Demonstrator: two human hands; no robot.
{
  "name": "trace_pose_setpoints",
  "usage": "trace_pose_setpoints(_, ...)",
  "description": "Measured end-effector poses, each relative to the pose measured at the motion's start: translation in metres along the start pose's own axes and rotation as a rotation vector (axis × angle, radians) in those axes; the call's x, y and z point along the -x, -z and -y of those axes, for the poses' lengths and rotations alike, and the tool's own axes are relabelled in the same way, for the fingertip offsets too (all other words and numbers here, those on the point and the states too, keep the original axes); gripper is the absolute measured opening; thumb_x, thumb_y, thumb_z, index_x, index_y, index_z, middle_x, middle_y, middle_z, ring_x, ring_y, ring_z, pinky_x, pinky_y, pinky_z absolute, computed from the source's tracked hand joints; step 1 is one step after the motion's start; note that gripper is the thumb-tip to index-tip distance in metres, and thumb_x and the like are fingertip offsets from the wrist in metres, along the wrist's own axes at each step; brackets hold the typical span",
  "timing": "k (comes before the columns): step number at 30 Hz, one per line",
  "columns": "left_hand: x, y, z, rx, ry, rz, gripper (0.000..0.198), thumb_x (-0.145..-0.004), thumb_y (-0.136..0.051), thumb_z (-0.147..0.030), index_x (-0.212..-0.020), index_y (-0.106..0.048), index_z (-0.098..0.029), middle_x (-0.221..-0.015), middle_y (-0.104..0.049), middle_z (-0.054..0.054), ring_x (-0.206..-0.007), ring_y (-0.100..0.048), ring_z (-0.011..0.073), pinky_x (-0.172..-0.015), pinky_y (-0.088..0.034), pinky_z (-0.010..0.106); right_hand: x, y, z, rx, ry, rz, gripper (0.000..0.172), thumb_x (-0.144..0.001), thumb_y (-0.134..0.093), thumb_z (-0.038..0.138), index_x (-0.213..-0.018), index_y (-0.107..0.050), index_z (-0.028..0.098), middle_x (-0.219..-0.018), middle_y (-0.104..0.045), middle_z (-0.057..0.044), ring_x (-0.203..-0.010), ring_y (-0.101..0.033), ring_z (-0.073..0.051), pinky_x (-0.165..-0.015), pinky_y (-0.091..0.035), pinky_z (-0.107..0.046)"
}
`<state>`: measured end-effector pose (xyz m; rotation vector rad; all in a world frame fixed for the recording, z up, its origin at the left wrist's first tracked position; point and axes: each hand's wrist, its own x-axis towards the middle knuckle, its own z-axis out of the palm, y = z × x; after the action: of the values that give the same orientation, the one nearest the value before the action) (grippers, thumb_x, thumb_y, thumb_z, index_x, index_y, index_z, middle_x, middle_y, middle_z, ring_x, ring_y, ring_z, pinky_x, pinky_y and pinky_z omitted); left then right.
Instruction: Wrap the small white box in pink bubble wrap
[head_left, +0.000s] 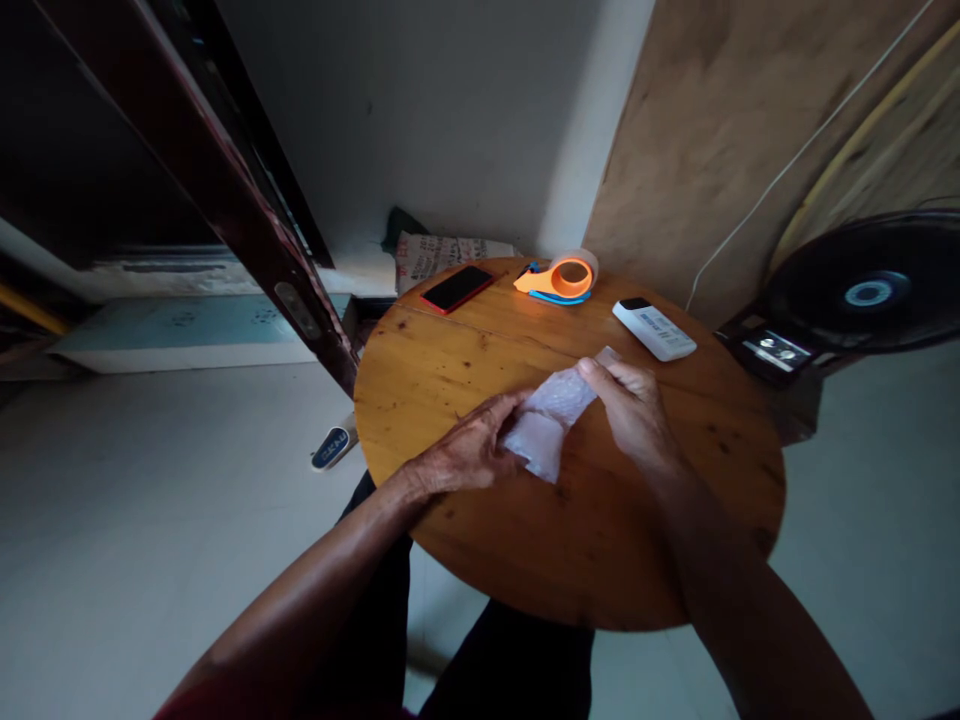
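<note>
squarely between two hands: white padded sheet near table centre

round wooden table (675,560), viewed from above and slightly behind. a white, crinkled padded sheet (541,428) sits close to the table's centre, partly raised off the wood. its long axis runs on a slant: one end low toward 7 o'clock, nearer the body, the other end out toward 1 o'clock. bubble wrap or a pouch, cannot tell.

left hand (469,455) is on the sheet's 8 o'clock side, fingers curled in and closed on the near edge; reads as a pinch, thumb mostly hidden. right hand (634,405) is on the 2 o'clock side, thumb tip pressed on top of the far corner with fingers tucked beneath, also a pinch. both hands touch the sheet and it spans the gap between them, so neither is the nearer one.

rest of the tabletop, all well apart from the sheet:
- orange tape dispenser (562,278) at 12 o'clock by the far rim
- red phone (457,288) at 11 o'clock
- white remote (654,330) at 1 o'clock, just beyond the right hand, not touching

black fan (870,290) stands off the table at 2 o'clock.
</note>
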<state>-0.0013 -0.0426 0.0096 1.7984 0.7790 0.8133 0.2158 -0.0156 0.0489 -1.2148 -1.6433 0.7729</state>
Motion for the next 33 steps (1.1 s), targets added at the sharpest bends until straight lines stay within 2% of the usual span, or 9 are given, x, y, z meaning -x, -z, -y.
trace_pose_setpoints(3, 0.001, 0.001, -0.001, -0.016, 0.014, -0.005, 0.083, -0.068, -0.065, -0.007, -0.144, -0.035, -0.024, -0.147, -0.043, 0.011, -0.133, -0.043, 0.0275, -0.111, -0.038, 0.049, 0.000, -0.001, 0.001, -0.056, 0.014, -0.129, 0.041, -0.086, -0.055, 0.052, -0.059, -0.050, 0.023, -0.062, -0.043, 0.001, -0.063, -0.043, -0.016, -0.057, -0.034, -0.030)
trace_pose_setpoints(9, 0.001, 0.003, -0.008, -0.025, 0.021, 0.000, 0.084, -0.069, -0.064, -0.009, -0.145, -0.033, -0.026, -0.145, -0.046, 0.010, -0.129, -0.048, 0.0267, -0.111, -0.038, 0.049, -0.002, -0.007, -0.006, -0.188, -0.022, -0.170, 0.040, -0.085, -0.060, 0.049, -0.058, -0.048, 0.021, -0.060, -0.040, 0.003, -0.057, -0.038, -0.012, -0.054, -0.033, -0.027)
trace_pose_setpoints(13, 0.001, 0.002, -0.006, -0.016, 0.020, -0.014, 0.087, -0.069, -0.065, -0.009, -0.147, -0.030, -0.028, -0.144, -0.047, 0.008, -0.127, -0.050, 0.0271, -0.108, -0.042, 0.046, -0.005, -0.007, -0.015, -0.278, -0.112, -0.195, 0.039, -0.081, -0.064, 0.051, -0.060, -0.053, 0.021, -0.059, -0.046, 0.003, -0.057, -0.045, -0.012, -0.054, -0.037, -0.027)
trace_pose_setpoints(18, 0.001, 0.004, -0.003, -0.136, -0.003, -0.012, 0.068, -0.071, -0.067, -0.015, -0.136, -0.049, -0.027, -0.135, -0.053, 0.006, -0.117, -0.056, 0.0257, -0.101, -0.048, 0.044, -0.008, -0.005, -0.022, -0.290, -0.172, -0.155, 0.035, -0.083, -0.060, 0.054, -0.071, -0.064, 0.021, -0.067, -0.059, 0.000, -0.064, -0.056, -0.015, -0.060, -0.045, -0.029)
trace_pose_setpoints(20, 0.000, 0.005, -0.002, -0.162, -0.007, 0.001, 0.059, -0.072, -0.065, -0.015, -0.129, -0.055, -0.026, -0.128, -0.057, 0.006, -0.112, -0.058, 0.0238, -0.098, -0.050, 0.043, -0.009, -0.004, -0.023, -0.252, -0.135, -0.141, 0.035, -0.086, -0.055, 0.054, -0.086, -0.068, 0.022, -0.084, -0.067, -0.003, -0.080, -0.062, -0.018, -0.070, -0.049, -0.032)
trace_pose_setpoints(23, -0.001, 0.003, 0.000, -0.126, -0.015, -0.031, 0.061, -0.071, -0.067, -0.013, -0.129, -0.054, -0.025, -0.129, -0.057, 0.007, -0.115, -0.057, 0.0236, -0.102, -0.048, 0.043, -0.011, -0.003, -0.019, -0.196, -0.042, -0.222, 0.034, -0.089, -0.052, 0.051, -0.102, -0.068, 0.024, -0.102, -0.069, -0.005, -0.096, -0.062, -0.020, -0.082, -0.049, -0.035)
trace_pose_setpoints(29, -0.003, -0.001, 0.002, -0.049, 0.024, -0.073, 0.062, -0.071, -0.070, -0.017, -0.131, -0.053, -0.023, -0.125, -0.061, 0.008, -0.112, -0.060, 0.0250, -0.098, -0.050, 0.042, -0.001, 0.006, 0.007, -0.048, 0.208, -0.536, 0.014, -0.087, -0.058, 0.032, -0.087, -0.068, 0.021, -0.080, -0.066, -0.001, -0.074, -0.062, -0.016, -0.074, -0.050, -0.033)
trace_pose_setpoints(31, -0.003, -0.001, 0.001, -0.045, 0.029, -0.069, 0.061, -0.071, -0.070, -0.017, -0.130, -0.053, -0.022, -0.123, -0.062, 0.009, -0.109, -0.060, 0.0252, -0.096, -0.051, 0.041, 0.008, 0.009, 0.020, 0.041, 0.283, -0.504, 0.017, -0.088, -0.055, 0.029, -0.077, -0.067, 0.022, -0.073, -0.064, -0.001, -0.076, -0.062, -0.017, -0.073, -0.050, -0.033)
trace_pose_setpoints(33, -0.003, 0.000, 0.000, -0.043, 0.029, -0.060, 0.062, -0.072, -0.069, -0.018, -0.132, -0.051, -0.022, -0.123, -0.062, 0.009, -0.109, -0.060, 0.0244, -0.095, -0.051, 0.040, 0.016, 0.010, 0.030, 0.079, 0.295, -0.310, 0.018, -0.089, -0.055, 0.029, -0.078, -0.067, 0.022, -0.072, -0.065, -0.001, -0.073, -0.062, -0.017, -0.070, -0.049, -0.031)
